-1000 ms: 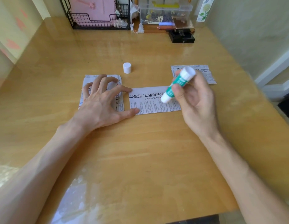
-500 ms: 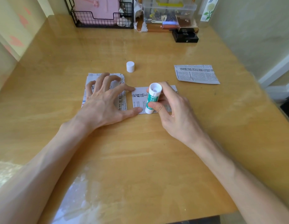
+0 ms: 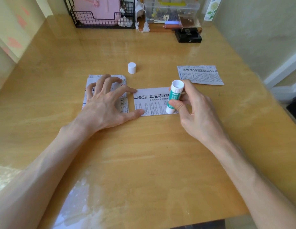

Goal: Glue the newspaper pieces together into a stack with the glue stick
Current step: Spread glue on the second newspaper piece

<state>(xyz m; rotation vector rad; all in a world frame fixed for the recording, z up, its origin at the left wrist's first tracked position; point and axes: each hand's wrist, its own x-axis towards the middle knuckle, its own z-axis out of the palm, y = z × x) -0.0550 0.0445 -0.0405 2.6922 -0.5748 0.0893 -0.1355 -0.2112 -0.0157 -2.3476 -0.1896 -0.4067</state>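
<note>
both arms reach over a glossy wooden table. the left hand, fingers spread, pins a thin newspaper stack and the printed strip beside it. the right hand grips the cylindrical glue stick, tip on that strip. a round white cap stands behind.

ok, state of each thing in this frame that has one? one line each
left hand: fingers spread, pressing stack and middle newspaper piece.
right hand: grips glue stick.
glue stick: uncapped, tip down on the middle newspaper piece.
cap: off, standing upright, apart from the papers.
stack: flat, under the fingers.
middle newspaper piece: flat, single, left edge pinned by thumb and index finger.
far newspaper piece: flat, loose, untouched.
</note>
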